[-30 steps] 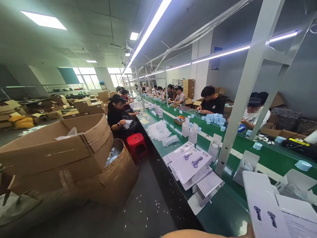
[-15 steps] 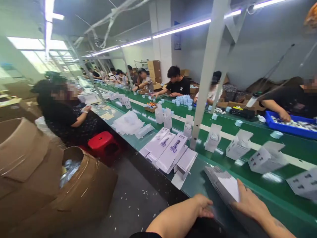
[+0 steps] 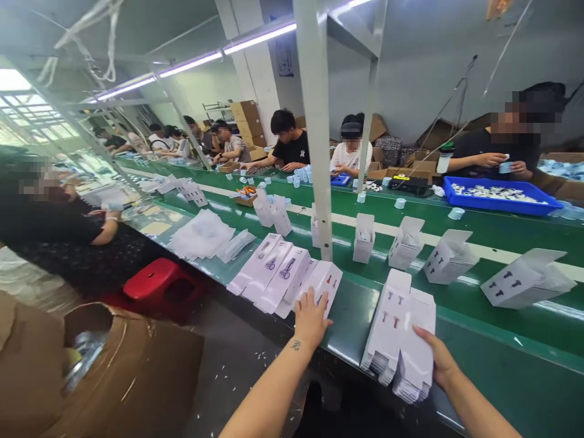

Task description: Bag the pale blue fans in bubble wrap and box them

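The stack of flat-folded cartons (image 3: 399, 322) lies at the near edge of the counter (image 3: 351, 316), printed face up. Its long axis runs from that edge obliquely across toward the belt (image 3: 343, 237); the layered cut ends point to the near edge. Whether these ends overhang cannot be determined. The right hand (image 3: 444, 364) bears on the stack's right side: the thumb lies on the top face; the fingers are hidden, so closure beneath cannot be confirmed. The left hand (image 3: 311, 319), fingers spread, rests on a printed carton (image 3: 329, 277) at the right end of the carton row (image 3: 274, 271) along the same edge. It clasps nothing visible.

The operation in hand is judged to be handling and arranging flat cartons. Shifting the stack would call for a second support on its left side, to keep the layers from sliding apart.

White sleeves (image 3: 201, 234) lie beyond the row's left end. A metal post (image 3: 314, 121) rises at the counter's far edge. On the belt, erected cartons (image 3: 438, 267) stand in line, flaps raised. At the belt's far edge, a blue tray (image 3: 502, 208) carries small white parts (image 3: 495, 192); behind it, a co-worker (image 3: 497, 143) holds a light-blue cup-shaped part (image 3: 505, 167).
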### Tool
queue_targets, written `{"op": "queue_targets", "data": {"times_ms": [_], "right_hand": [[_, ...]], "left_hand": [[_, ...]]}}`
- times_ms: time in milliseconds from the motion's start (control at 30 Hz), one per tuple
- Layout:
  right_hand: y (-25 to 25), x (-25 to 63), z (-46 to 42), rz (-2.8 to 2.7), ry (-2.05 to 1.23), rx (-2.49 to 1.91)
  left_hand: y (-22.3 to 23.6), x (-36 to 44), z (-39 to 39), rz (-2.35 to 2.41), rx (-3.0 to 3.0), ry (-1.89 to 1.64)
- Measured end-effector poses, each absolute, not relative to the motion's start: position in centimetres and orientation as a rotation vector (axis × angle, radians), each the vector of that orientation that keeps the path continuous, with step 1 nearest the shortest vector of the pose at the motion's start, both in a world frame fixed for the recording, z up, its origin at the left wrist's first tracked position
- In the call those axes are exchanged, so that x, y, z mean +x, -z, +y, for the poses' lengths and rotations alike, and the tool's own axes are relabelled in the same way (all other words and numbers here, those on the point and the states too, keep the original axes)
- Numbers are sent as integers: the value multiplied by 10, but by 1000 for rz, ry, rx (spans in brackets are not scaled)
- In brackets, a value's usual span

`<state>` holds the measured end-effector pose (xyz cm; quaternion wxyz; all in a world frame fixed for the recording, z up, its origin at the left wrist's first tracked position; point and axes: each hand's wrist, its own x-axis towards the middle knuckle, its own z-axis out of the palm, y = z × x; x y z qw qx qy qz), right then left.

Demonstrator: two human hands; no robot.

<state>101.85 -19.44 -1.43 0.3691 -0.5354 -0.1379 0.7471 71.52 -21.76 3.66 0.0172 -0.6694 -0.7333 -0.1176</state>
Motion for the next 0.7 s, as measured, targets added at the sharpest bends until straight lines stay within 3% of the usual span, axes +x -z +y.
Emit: {"op": "queue_targets", "data": {"times_ms": [100,433,600,700], "right_hand": [[35,1013,-195,-340,-1977,-1288],[30,991,-177,-324,-2135,-1094],[41,1010,-190,-271,-1916,-1208],[44,1030,-209,-233,-1784,-1239]], "left_hand": [[-42,702,-205,-2319,-2070,110],[-51,696,-197,-2246,-1936,-190],[-41,725,-196,-2359,-2187,370],[-12,774,-194,-2786,-2609,782]]}}
